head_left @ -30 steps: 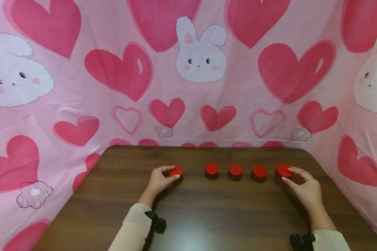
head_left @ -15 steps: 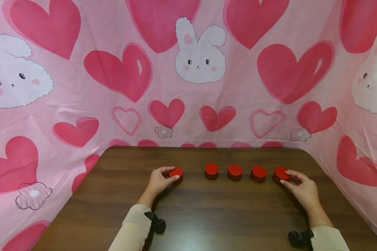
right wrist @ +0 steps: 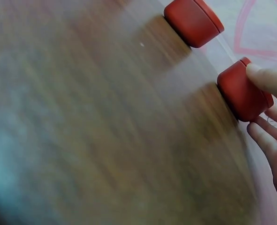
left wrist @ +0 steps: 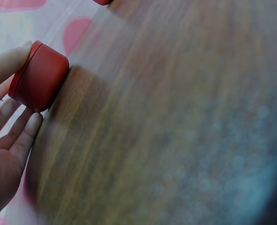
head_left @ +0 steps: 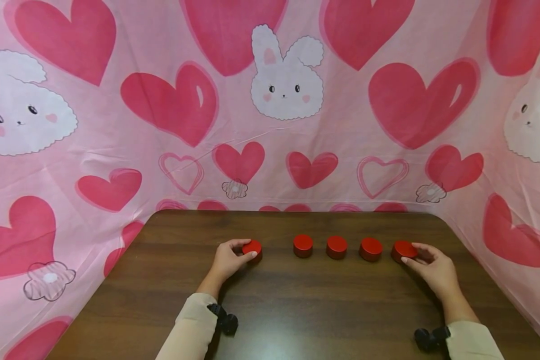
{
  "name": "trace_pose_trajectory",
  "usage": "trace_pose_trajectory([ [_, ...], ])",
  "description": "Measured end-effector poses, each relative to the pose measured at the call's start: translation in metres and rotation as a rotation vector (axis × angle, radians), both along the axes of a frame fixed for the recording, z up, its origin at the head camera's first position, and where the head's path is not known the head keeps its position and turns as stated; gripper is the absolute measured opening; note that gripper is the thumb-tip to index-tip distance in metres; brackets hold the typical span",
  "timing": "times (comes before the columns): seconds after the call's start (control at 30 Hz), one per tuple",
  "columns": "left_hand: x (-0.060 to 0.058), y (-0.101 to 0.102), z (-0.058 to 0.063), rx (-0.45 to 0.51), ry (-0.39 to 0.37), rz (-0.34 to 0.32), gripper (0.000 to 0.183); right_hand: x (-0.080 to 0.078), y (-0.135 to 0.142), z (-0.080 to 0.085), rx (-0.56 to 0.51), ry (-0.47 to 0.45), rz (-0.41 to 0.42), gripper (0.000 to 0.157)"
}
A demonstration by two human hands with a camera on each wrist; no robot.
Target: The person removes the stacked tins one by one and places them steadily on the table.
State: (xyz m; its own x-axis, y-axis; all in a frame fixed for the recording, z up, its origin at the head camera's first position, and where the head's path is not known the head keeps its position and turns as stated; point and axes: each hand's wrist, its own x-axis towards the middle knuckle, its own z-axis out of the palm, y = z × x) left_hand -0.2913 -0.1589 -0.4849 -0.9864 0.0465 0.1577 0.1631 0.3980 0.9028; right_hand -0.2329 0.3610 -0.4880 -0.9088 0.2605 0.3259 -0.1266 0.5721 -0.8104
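Note:
At the left end of a row of small round red lidded tins, my left hand (head_left: 227,260) grips one tin (head_left: 252,249) between thumb and fingers. The left wrist view shows the thumb on the lid edge of that tin (left wrist: 42,77), whose base is on the table. My right hand (head_left: 437,272) holds the right-end tin (head_left: 404,250), thumb on its near side and a finger at its right. The right wrist view has this tin (right wrist: 243,91) standing on the table, with the thumb at its lid. Between the hands stand a tin (head_left: 303,245), another tin (head_left: 336,247) and a third tin (head_left: 371,249).
The row runs across the far part of a dark brown wooden table (head_left: 297,305). The gap after the left tin is wider than the others. A pink cloth (head_left: 279,135) with hearts and rabbits hangs behind and at both sides. Each wrist wears a black camera.
My right hand has moved its tin slightly left and nearer to me, closer to the neighbouring tin; over the last half second it has barely moved. The left hand and its tin stay put.

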Motion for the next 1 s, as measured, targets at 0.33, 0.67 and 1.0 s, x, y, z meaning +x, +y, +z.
trace_pose_trajectory([
  [0.33,0.000,0.000,0.000,-0.017,0.003,-0.001,0.041,-0.004,0.007,0.006,0.193,-0.079,-0.009,0.050],
  [0.67,0.000,0.000,0.001,-0.031,-0.003,0.002,0.042,-0.005,0.008,0.008,0.200,-0.120,0.007,0.052],
  [1.0,-0.001,0.000,0.002,-0.114,0.104,-0.022,0.039,-0.007,0.012,0.008,0.194,-0.128,0.034,0.053],
])
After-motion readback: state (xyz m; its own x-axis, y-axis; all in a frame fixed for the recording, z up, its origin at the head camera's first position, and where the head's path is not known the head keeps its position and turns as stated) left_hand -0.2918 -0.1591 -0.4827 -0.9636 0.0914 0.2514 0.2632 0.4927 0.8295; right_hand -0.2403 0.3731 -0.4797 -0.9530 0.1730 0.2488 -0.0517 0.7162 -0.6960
